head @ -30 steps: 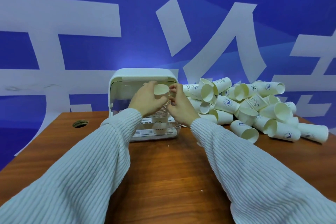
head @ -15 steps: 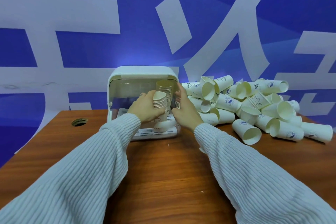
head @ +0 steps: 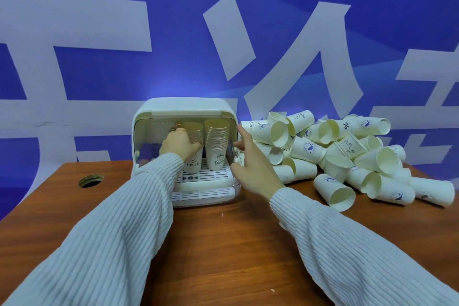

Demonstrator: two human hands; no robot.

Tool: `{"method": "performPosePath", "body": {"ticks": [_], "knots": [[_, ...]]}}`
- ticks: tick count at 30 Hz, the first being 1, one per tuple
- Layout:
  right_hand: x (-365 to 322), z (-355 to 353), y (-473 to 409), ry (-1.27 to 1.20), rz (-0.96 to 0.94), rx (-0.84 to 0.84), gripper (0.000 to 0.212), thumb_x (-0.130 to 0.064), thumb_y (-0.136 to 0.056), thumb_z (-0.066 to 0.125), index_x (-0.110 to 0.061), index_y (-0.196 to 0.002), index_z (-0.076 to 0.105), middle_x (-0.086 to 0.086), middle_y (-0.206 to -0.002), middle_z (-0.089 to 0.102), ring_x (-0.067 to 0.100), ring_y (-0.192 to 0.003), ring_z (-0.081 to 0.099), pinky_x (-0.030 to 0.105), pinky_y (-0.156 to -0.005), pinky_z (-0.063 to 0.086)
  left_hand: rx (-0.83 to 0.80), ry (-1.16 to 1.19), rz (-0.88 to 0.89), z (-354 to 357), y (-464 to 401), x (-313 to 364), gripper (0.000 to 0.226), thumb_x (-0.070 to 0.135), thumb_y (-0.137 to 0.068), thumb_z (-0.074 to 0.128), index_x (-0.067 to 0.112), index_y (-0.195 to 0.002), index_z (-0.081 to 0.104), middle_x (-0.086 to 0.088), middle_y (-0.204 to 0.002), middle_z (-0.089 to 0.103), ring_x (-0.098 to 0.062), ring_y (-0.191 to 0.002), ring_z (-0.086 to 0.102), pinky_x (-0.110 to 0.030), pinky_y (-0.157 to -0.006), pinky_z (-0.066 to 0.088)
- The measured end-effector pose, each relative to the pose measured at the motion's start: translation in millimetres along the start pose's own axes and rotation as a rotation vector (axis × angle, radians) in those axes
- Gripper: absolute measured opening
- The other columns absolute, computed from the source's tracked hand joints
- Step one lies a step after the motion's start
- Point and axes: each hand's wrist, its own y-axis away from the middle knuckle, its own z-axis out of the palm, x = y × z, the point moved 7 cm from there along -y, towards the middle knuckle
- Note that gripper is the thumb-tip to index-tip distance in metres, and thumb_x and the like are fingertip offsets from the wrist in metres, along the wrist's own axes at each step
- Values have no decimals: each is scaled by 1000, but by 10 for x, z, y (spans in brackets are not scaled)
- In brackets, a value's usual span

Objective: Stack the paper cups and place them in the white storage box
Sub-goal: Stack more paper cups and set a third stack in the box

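The white storage box (head: 183, 105) stands open at the back of the wooden table. Two upright stacks of paper cups stand inside on its slatted tray: a "HELLO" stack (head: 194, 160) on the left and a "Bear" stack (head: 217, 141) on the right. My left hand (head: 177, 144) reaches into the box and is wrapped around the HELLO stack. In front of the box's right edge, my right hand (head: 250, 165) hovers with fingers spread and holds nothing. A pile of loose paper cups (head: 330, 151) lies to the right of the box.
The wooden table (head: 218, 243) has a round cable hole (head: 90, 179) at the back left. A blue wall with large white shapes stands close behind the box and the cup pile. One loose cup (head: 334, 191) lies nearest, mouth facing me.
My left hand has carried the stack from in front of the box into it and set it upright beside the Bear stack. My right hand has let go and drawn back to the right.
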Motion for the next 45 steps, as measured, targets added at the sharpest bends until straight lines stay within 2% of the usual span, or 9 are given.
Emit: {"method": "performPosePath", "body": {"ticks": [3, 9, 12, 15, 19, 25, 34, 39, 45], "knots": [[106, 14, -9, 24, 17, -23, 91, -16, -89, 60, -42, -161, 11, -7, -137, 51, 3, -80, 52, 42, -96, 54, -8, 19, 28, 38, -32, 3, 79, 48, -89, 74, 8, -147, 38, -21, -139, 50, -41, -123, 58, -49, -102, 49], [285, -374, 52, 140, 94, 87, 69, -18, -91, 57, -34, -155, 37, -7, -142, 53, 13, -128, 50, 42, -108, 45, 311, -10, 91, -215, 246, 151, 52, 42, -92, 58, 5, -128, 52, -24, -132, 52, -42, -123, 46, -52, -101, 41], [460, -681, 190, 175, 129, 141, 47, -18, -90, 57, -25, -136, 61, -4, -133, 61, 14, -125, 55, 42, -108, 46, 434, 99, 286, -234, 604, 478, 29, 31, -91, 58, 12, -113, 59, -12, -117, 58, -33, -113, 49, -47, -95, 41], [625, -1001, 424, 286, 203, 145, 37, -17, -91, 54, -25, -123, 71, -5, -129, 66, 15, -121, 59, 38, -101, 48, 338, 120, 523, 21, 917, 906, 21, 28, -90, 58, 13, -105, 61, -8, -106, 60, -29, -102, 54, -45, -87, 46], [950, -1341, 742, 500, 306, 124, 46, -12, -89, 51, -30, -129, 67, -2, -136, 63, 22, -127, 56, 45, -102, 49, 21, 23, 705, 585, 1238, 1391, 41, 37, -85, 53, 12, -116, 64, -10, -117, 60, -33, -111, 56, -48, -84, 52], [1354, -1465, 1106, 689, 346, -63, 48, -18, -98, 51, -30, -144, 57, 1, -147, 54, 26, -127, 55, 46, -99, 52, -178, -191, 536, 1210, 1326, 1568, 43, 31, -94, 56, 10, -131, 56, -12, -131, 54, -33, -118, 57, -41, -90, 47], [1356, -1642, 1170, 618, 221, 191, 27, -33, -101, 50, -34, -118, 71, -7, -113, 70, 18, -101, 64, 33, -73, 47, -123, 110, 226, 1361, 1237, 1474, 31, 16, -96, 63, 6, -120, 46, -17, -110, 57, -36, -103, 58, -37, -75, 39], [1167, -1712, 1093, 347, 219, 370, 23, -31, -96, 52, -18, -90, 70, -1, -84, 70, 19, -81, 62, 40, -74, 53, -66, 239, 356, 1109, 1353, 1467, 23, 17, -90, 55, 19, -113, 52, -5, -98, 61, -26, -92, 54, -35, -75, 41], [827, -1431, 845, 103, 194, 481, 26, -27, -94, 52, -10, -79, 65, 5, -77, 65, 22, -77, 58, 38, -68, 43, 22, 424, 463, 386, 1519, 1175, 19, 18, -86, 52, 27, -101, 57, 7, -92, 64, -22, -89, 62, -37, -79, 49]]}}
